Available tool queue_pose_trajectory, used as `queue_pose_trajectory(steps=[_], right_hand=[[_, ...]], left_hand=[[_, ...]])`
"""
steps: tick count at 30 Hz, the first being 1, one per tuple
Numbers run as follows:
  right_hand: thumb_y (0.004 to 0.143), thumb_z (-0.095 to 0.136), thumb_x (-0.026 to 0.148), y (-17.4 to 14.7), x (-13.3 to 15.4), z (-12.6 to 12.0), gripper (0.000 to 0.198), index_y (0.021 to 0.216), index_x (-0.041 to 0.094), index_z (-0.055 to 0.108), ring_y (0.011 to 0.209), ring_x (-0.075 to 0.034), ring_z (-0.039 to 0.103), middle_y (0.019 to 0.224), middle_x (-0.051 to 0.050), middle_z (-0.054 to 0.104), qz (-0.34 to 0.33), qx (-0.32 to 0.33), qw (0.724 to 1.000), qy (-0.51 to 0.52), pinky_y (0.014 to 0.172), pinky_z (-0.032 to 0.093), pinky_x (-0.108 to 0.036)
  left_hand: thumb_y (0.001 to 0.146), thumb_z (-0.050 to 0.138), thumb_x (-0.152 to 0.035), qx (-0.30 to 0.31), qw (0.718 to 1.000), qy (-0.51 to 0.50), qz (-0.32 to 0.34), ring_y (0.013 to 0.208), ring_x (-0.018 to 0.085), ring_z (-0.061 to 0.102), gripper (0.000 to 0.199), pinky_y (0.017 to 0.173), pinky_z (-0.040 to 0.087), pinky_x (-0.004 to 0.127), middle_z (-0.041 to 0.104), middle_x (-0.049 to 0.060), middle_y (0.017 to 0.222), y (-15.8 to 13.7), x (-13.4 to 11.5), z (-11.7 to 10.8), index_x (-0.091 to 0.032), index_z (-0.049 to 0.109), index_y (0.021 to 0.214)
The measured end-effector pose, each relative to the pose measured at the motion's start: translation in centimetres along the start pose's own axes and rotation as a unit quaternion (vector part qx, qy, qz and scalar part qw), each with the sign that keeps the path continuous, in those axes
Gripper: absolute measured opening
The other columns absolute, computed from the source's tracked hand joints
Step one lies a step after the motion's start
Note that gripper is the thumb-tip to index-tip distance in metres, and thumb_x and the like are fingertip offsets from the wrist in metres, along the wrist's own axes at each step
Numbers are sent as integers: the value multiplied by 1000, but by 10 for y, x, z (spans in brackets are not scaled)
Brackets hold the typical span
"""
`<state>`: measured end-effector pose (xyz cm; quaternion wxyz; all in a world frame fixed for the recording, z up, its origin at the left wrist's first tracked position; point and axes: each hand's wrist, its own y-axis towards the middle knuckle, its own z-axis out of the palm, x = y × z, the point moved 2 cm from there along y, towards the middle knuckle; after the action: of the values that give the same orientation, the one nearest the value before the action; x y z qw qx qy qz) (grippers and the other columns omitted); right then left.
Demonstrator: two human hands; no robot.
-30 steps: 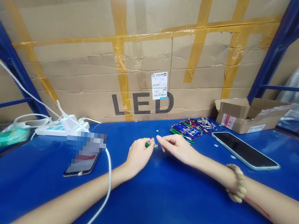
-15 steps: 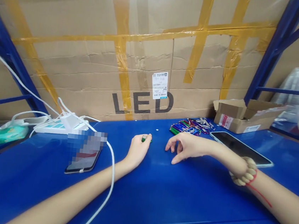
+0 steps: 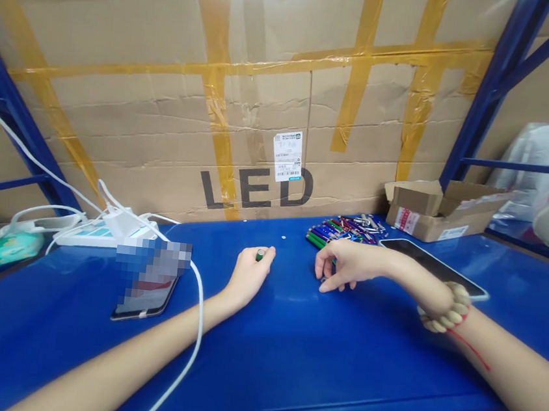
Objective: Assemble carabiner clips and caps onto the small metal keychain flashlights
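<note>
My left hand [image 3: 250, 275] is closed in a fist around a small green metal cylinder [image 3: 260, 255], whose silvery end shows by the thumb. My right hand [image 3: 344, 265] hovers low over the blue tabletop [image 3: 268, 355], fingers curled and thumb close to the index finger. Something tiny seems to sit at those fingertips, too small to name. Behind the right hand lies a pile of slim metal tubes [image 3: 317, 239] in green, blue, red and purple with silvery parts. The hand hides part of that pile.
Right of the pile rests a phone in a pale case [image 3: 429, 267], near an open cardboard box [image 3: 420, 217]. A second phone [image 3: 147, 300] lies at left, beside a white cable [image 3: 199, 315] and power strip [image 3: 79, 237]. A large taped carton [image 3: 140, 126] stands behind.
The fingers of my right hand have drawn closer together, down at the tabletop. My left hand keeps its hold on the green cylinder. The whole view has shifted slightly.
</note>
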<state>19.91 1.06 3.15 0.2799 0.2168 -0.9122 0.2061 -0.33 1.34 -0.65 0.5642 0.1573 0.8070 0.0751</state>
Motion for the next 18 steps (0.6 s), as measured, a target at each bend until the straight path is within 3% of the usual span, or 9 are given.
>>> queue_pose_trajectory(steps=[5,8,12,18], right_hand=[[61,70,43,5,4,7,31,73,15,61,49,-10,55,59,0,61,-25,-9,999,21,45,48,-21],[71,64,34,10,10,14,19,77,15,63,51,-10,54,62,-1,62,-88,-74,992,-51,47,44,-21],[78,57,27,17,16,24,15,83,16,66,60,-13,58,72,-4,66,-154,-182,962,-132,56,45,-23],[86,46,29,20,23,33,23,93,20,66,76,-17,61,88,-5,68,-187,-249,936,-164,67,45,-26]], left_hand=[[79,41,-42,15,1000,12,2,41,6,24,39,45,19,23,28,-7,44,-1,-3,2,-19,28,51],[78,42,-43,37,999,24,-6,42,7,28,40,46,22,22,33,-6,44,-3,-9,3,-19,30,49],[78,41,-44,39,999,18,-8,42,7,28,40,46,22,22,33,-6,43,-3,-11,3,-19,31,48],[77,43,-45,41,999,-3,-12,42,6,27,40,46,22,22,31,-7,43,-2,-8,2,-18,33,49]])
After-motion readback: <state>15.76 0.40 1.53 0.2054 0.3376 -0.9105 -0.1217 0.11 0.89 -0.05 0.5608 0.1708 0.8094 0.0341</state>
